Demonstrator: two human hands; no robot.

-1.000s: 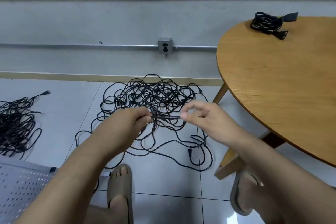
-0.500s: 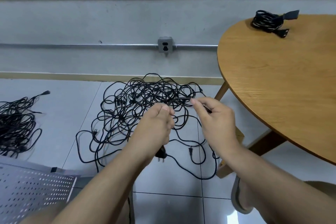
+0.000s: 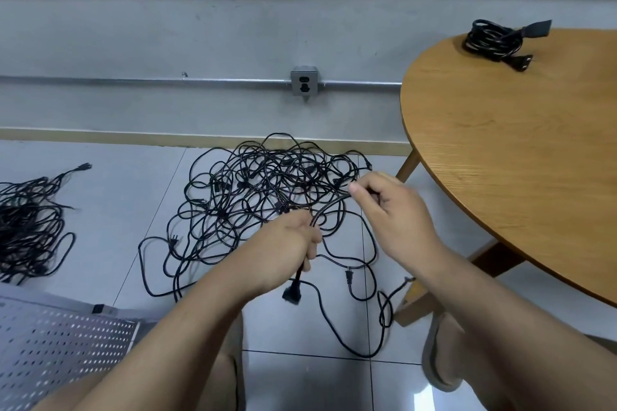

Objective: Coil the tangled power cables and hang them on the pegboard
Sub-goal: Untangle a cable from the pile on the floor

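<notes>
A big tangle of black power cables (image 3: 267, 183) lies on the tiled floor by the wall. My left hand (image 3: 290, 243) grips one black cable (image 3: 329, 205) from it, and that cable's plug end (image 3: 293, 294) hangs below my fist. My right hand (image 3: 390, 207) pinches the same cable a short way along, up and to the right, so it arcs between the two hands. A white pegboard (image 3: 56, 344) lies at the lower left. One coiled cable (image 3: 494, 43) rests on the round wooden table (image 3: 521, 150).
A second heap of black cables (image 3: 30, 223) lies on the floor at the far left. A grey wall socket (image 3: 303, 85) sits on a metal conduit. The table's wooden legs (image 3: 414, 297) stand at the right near my sandalled foot (image 3: 437, 354).
Both hands have risen and shifted right with the cable. The left hand now has the plug end dangling under it, and the stretch between the hands bends into an arc.
</notes>
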